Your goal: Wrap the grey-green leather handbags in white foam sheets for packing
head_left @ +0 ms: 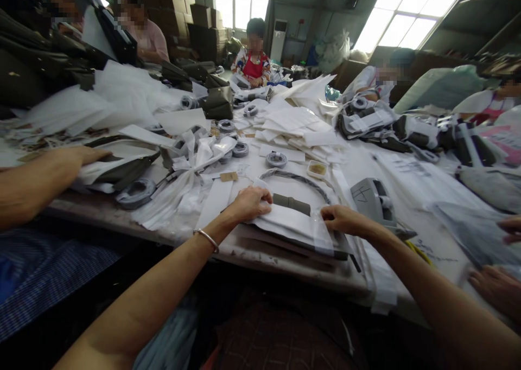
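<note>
A dark olive bag (291, 203) lies in front of me at the table edge, with a white sheet (285, 221) folded over its front. Its curved handle (303, 178), wrapped in grey, arches away from me. My left hand (253, 203), a bangle at its wrist, has its fingers curled onto the left end of the sheet. At the right end, my right hand (342, 221) closes its fingertips at the edge of a translucent strip (321, 233) that crosses the sheet. The fingertips of both hands are partly hidden.
Right of the bag stands a grey tape dispenser (372, 199). Beyond it lie rolled grey coils (275, 159), a small clear box (317, 168) and stacked white sheets (297, 123). A co-worker's arm (52, 177) reaches in from the left; another person's hands (496, 283) are at right.
</note>
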{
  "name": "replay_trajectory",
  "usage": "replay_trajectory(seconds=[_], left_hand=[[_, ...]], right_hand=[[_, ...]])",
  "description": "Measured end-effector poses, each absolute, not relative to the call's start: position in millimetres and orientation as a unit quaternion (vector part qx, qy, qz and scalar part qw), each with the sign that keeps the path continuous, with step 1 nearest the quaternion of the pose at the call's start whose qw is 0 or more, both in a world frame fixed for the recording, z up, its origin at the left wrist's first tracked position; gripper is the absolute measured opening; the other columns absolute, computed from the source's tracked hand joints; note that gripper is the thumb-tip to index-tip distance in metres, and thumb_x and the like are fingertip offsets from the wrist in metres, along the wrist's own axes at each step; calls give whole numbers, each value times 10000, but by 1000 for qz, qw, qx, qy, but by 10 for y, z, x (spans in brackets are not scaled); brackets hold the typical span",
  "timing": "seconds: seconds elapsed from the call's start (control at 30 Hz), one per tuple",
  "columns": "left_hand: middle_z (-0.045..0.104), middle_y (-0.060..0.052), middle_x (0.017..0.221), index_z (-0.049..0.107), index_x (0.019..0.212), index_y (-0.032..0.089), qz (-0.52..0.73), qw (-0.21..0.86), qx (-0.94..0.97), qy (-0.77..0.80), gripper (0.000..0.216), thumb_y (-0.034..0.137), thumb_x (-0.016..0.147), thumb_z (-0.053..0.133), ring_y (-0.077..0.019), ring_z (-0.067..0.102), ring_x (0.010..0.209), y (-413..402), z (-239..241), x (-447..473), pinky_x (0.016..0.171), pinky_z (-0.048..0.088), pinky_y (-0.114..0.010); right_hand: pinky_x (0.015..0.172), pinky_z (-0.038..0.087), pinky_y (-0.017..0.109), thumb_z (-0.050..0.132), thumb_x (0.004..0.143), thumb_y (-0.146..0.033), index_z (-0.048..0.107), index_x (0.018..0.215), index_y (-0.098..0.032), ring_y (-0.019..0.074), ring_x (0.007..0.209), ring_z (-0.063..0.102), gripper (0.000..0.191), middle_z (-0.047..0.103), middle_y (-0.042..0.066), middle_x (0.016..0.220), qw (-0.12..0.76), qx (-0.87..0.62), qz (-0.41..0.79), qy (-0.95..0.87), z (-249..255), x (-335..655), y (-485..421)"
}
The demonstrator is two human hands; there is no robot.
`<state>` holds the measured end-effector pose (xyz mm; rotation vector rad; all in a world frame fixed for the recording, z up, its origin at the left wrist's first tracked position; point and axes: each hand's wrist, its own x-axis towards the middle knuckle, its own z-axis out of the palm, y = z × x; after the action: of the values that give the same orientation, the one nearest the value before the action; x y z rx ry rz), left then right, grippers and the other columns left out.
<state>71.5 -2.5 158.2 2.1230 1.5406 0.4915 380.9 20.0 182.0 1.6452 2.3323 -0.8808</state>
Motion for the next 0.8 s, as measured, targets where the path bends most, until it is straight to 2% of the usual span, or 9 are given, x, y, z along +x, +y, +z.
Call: replay_trajectory(seconds=[0.1, 0.17, 0.23, 0.33, 0.43, 0.5, 0.63, 0.73, 0.8], left_hand=[[705, -18, 980, 745, 904, 252, 180, 215, 774, 568, 173, 219, 750, 674, -247, 614, 1010, -121, 1524, 845, 956, 465, -376], [696, -29, 970, 743, 884, 246, 186, 203, 774, 570, 148, 217, 765, 660, -255, 607, 1016, -184, 1478, 960, 988, 447, -409], [693, -41, 974, 737, 903, 236, 196, 195, 774, 570, 143, 233, 796, 643, -264, 605, 1025, -226, 1444, 1061, 1004, 440, -438], [703, -73, 983, 728, 949, 191, 211, 194, 773, 565, 172, 217, 852, 589, -267, 621, 1008, -242, 1426, 1101, 983, 466, -449], [711, -66, 1069, 716, 984, 177, 237, 203, 788, 530, 197, 155, 894, 542, -207, 632, 1045, -291, 1441, 990, 1006, 475, -356], [688, -60, 1187, 691, 1075, 187, 293, 186, 815, 464, 214, 174, 931, 533, -182, 602, 1150, -387, 1458, 879, 1052, 452, -321], [605, -93, 1366, 565, 1324, 197, 301, 93, 893, 321, 403, 348, 950, 587, -239, 505, 1322, -621, 1426, 683, 1126, 403, -422], [570, -95, 1416, 478, 1419, 207, 251, 20, 921, 296, 443, 278, 983, 524, -231, 505, 1333, -699, 1272, 578, 1127, 403, -432], [603, -81, 1380, 488, 1410, 218, 263, -11, 917, 301, 406, 217, 1005, 460, -200, 537, 1302, -714, 1140, 536, 1119, 414, -405]], right_hand=[[725, 460, 303, 579, 815, -221, 723, 880, -188, 232, 857, 657, 162, 731, 57, 903, 43, 594, -175, 784, 1991, 3706, 62], [783, 490, 337, 539, 895, -270, 733, 971, -213, 247, 910, 672, 216, 740, 75, 999, -36, 591, -100, 800, 2073, 3525, -107], [892, 504, 365, 516, 946, -326, 714, 1094, -234, 247, 1014, 672, 263, 728, 76, 1118, -103, 516, -97, 845, 2054, 3288, -295], [1090, 419, 462, 558, 943, -343, 562, 1364, -210, 270, 1283, 548, 442, 591, 103, 1395, -127, 403, -114, 899, 1803, 2981, -520], [1161, 324, 547, 549, 955, -311, 349, 1518, -166, 284, 1422, 389, 615, 414, 136, 1539, -129, 399, -75, 905, 1472, 2859, -642], [1175, 302, 554, 519, 975, -286, 359, 1510, -153, 285, 1436, 363, 573, 414, 145, 1538, -134, 405, -52, 903, 1332, 2850, -683], [1176, 306, 539, 481, 998, -272, 494, 1403, -100, 293, 1409, 407, 440, 487, 175, 1480, -143, 408, -26, 901, 1268, 2858, -719], [1175, 318, 529, 504, 990, -292, 499, 1390, -71, 288, 1385, 443, 457, 506, 193, 1458, -160, 404, -23, 900, 1280, 2867, -724], [1174, 326, 532, 564, 960, -330, 500, 1388, -63, 294, 1372, 458, 508, 514, 204, 1448, -168, 389, -25, 905, 1280, 2879, -723]])
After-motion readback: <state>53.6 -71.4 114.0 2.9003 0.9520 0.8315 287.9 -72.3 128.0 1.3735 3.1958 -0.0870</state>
